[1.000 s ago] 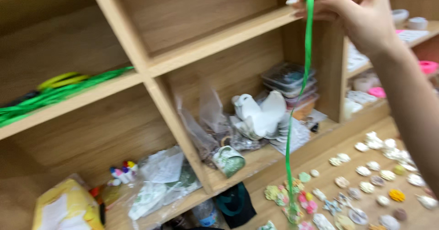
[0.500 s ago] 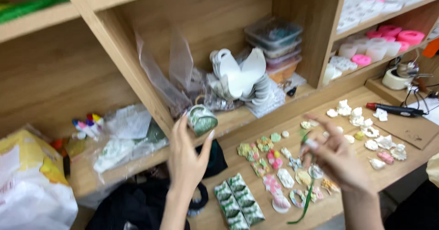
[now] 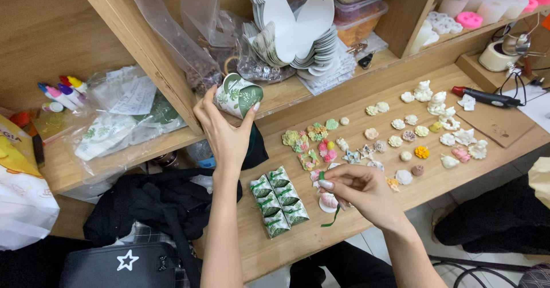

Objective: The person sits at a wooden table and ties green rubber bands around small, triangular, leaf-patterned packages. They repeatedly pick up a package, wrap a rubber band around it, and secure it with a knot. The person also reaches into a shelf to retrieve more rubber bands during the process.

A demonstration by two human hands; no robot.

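My left hand (image 3: 224,128) reaches up to the shelf edge and grips a small green and white leaf-patterned paper box (image 3: 237,95). My right hand (image 3: 356,192) hovers low over the wooden table (image 3: 321,230), fingers pinched on a thin green ribbon (image 3: 331,219) whose end curls below the palm. Beside it, under the fingers, lies a pale shell-shaped ornament (image 3: 327,201). Just left of that hand several leaf-patterned boxes tied with green ribbon (image 3: 278,201) lie packed together.
Many small coloured flower and shell ornaments (image 3: 401,139) are spread over the table. A glue gun (image 3: 486,97) lies at the right. The wooden shelf (image 3: 143,33) holds white cut-out card shapes (image 3: 298,30), plastic bags, markers (image 3: 60,90) and containers. Black bags (image 3: 137,230) sit below left.
The view dropped from the upper shelves to the table. My right hand came down with the green ribbon from above the shelf to the table. My left hand rose and took the leaf-patterned box.
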